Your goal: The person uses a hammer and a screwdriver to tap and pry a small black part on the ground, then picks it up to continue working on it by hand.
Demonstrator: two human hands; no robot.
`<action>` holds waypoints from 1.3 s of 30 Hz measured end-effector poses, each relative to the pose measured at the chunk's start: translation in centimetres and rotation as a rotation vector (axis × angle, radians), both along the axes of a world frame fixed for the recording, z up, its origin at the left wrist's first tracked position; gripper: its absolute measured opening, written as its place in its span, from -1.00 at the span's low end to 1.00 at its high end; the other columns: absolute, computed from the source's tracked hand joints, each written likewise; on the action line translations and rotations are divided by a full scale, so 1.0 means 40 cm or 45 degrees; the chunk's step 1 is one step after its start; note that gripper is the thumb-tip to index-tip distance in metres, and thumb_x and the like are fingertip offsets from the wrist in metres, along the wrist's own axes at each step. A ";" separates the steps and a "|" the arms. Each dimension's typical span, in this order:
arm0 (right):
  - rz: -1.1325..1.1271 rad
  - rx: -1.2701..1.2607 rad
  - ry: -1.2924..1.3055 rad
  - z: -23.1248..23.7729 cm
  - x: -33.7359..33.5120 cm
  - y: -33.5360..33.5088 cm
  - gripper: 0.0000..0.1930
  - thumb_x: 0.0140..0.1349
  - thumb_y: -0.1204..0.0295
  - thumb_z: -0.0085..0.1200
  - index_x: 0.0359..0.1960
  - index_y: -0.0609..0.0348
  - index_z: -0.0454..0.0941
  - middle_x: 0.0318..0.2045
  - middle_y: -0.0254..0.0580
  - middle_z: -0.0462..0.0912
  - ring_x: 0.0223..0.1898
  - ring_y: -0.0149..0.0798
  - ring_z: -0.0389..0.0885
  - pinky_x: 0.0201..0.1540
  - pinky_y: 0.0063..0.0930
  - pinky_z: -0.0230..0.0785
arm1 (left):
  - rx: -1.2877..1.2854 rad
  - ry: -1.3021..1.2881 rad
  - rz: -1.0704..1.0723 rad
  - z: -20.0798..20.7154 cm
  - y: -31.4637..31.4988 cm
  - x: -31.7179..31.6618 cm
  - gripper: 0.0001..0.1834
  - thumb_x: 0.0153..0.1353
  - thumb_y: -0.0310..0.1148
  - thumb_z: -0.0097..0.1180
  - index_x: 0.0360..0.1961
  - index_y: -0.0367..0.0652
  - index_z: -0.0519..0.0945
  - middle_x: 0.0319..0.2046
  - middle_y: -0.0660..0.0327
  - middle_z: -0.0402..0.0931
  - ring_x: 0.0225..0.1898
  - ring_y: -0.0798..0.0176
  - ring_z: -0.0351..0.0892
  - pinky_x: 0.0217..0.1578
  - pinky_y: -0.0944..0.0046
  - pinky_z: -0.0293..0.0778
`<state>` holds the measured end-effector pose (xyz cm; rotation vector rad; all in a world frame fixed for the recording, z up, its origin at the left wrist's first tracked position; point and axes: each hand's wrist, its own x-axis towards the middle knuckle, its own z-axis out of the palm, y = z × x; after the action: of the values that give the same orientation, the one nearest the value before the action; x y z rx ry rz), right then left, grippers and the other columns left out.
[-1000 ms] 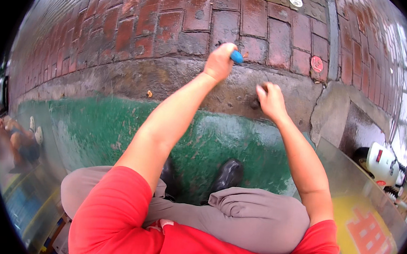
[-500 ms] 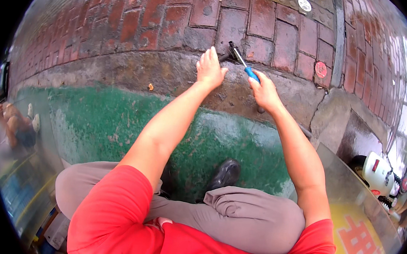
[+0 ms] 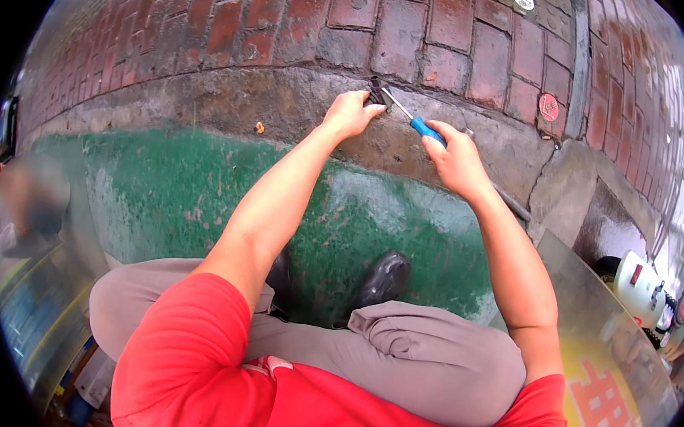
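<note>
My right hand (image 3: 457, 160) is wrapped round the blue handle of a screwdriver (image 3: 425, 129), its shaft pointing up and left. The screwdriver's tip meets or overlaps a small dark piece (image 3: 379, 95), which lies on the concrete strip by the bricks. My left hand (image 3: 350, 114) pinches this dark piece from its left side, thumb and fingers closed at its edge. The fingers partly hide the piece, so its exact kind cannot be made out. Beyond my right wrist lies a grey rod (image 3: 512, 203), partly covered by my arm.
Wet red bricks (image 3: 307, 27) stretch beyond the concrete strip (image 3: 207, 97). A worn green floor (image 3: 200, 196) runs nearer to my dark shoes (image 3: 383, 278). On the right stand a clear panel (image 3: 589, 310) and a white scooter-like thing (image 3: 636, 288). Another person (image 3: 30, 192) is at the far left.
My left hand has gone from flat, stretched fingers to a pinch on the dark piece. That piece and the screwdriver have shifted and turned slightly. The view has moved a little.
</note>
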<state>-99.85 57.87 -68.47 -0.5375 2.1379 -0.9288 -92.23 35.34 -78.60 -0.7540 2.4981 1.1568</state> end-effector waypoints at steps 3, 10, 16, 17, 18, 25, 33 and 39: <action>0.096 0.019 0.119 0.036 0.003 -0.020 -0.59 0.28 0.29 0.10 0.09 0.28 0.53 -0.10 0.25 0.64 -0.02 0.16 0.63 0.02 -0.18 0.47 | -0.042 -0.025 -0.002 0.011 0.000 0.018 -0.48 0.21 0.00 0.23 -0.11 -0.31 0.63 -0.16 -0.18 0.63 -0.04 -0.13 0.63 -0.03 0.02 0.50; 0.312 0.154 0.503 0.028 0.032 -0.022 -0.62 0.29 0.34 0.03 0.10 0.22 0.52 -0.28 0.25 0.66 -0.21 0.20 0.66 -0.13 0.01 0.48 | -0.219 -0.105 -0.068 0.043 -0.010 0.004 -0.51 0.20 0.02 0.22 -0.14 -0.25 0.63 -0.16 -0.14 0.64 -0.04 -0.15 0.61 -0.03 -0.04 0.49; 0.007 -0.015 0.058 -0.004 0.026 -0.011 -0.60 0.35 0.31 0.00 0.15 0.22 0.51 -0.43 -0.05 0.68 -0.42 -0.15 0.65 -0.30 -0.25 0.48 | -0.063 -0.013 0.007 0.010 -0.003 0.016 -0.49 0.21 0.00 0.22 -0.10 -0.29 0.63 -0.15 -0.15 0.64 -0.04 -0.13 0.62 -0.03 0.00 0.50; -0.071 -0.029 -0.101 -0.011 0.021 -0.007 -0.59 0.36 0.30 0.00 0.18 0.23 0.49 -0.44 -0.14 0.68 -0.46 -0.27 0.63 -0.34 -0.35 0.46 | -0.028 0.023 0.012 -0.004 0.003 0.023 -0.50 0.22 -0.02 0.23 -0.11 -0.31 0.63 -0.16 -0.16 0.64 -0.06 -0.12 0.64 -0.05 0.01 0.50; -0.137 -0.009 -0.184 0.005 0.020 -0.014 -0.59 0.35 0.29 0.00 0.15 0.26 0.51 -0.45 -0.09 0.68 -0.43 -0.25 0.66 -0.30 -0.33 0.48 | 0.005 0.055 0.023 -0.025 0.003 0.036 -0.50 0.23 -0.04 0.23 -0.11 -0.33 0.62 -0.16 -0.16 0.64 -0.08 -0.10 0.65 -0.06 0.02 0.49; -0.166 0.097 -0.166 0.048 0.010 -0.019 -0.58 0.32 0.26 0.01 0.07 0.33 0.56 -0.43 0.02 0.71 -0.34 -0.20 0.73 -0.18 -0.27 0.51 | 0.188 0.104 0.110 -0.098 0.001 0.072 -0.53 0.26 -0.09 0.21 -0.11 -0.37 0.62 -0.20 -0.07 0.67 -0.14 0.04 0.67 -0.09 0.10 0.49; -0.238 0.139 -0.156 -0.016 -0.017 -0.010 -0.60 0.28 0.26 0.08 0.03 0.32 0.59 -0.27 0.06 0.72 -0.14 -0.10 0.71 -0.04 -0.28 0.48 | 0.156 0.128 0.120 -0.051 0.012 0.041 -0.44 0.18 -0.06 0.30 -0.04 -0.39 0.58 -0.10 -0.10 0.64 -0.03 0.01 0.63 0.00 0.09 0.49; -0.366 0.088 -0.009 -0.053 -0.066 0.008 -0.60 0.20 0.32 0.18 0.03 0.28 0.60 -0.19 0.04 0.70 -0.15 -0.14 0.67 -0.05 -0.30 0.47 | -0.021 -0.092 -0.147 -0.082 -0.034 -0.100 -0.35 0.05 0.04 0.40 -0.05 -0.32 0.59 -0.06 -0.11 0.62 0.07 -0.04 0.58 0.04 0.09 0.47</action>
<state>-102.50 58.17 -70.60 -0.1936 2.2695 -1.0040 -96.22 33.98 -81.90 -0.6343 2.4591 1.0522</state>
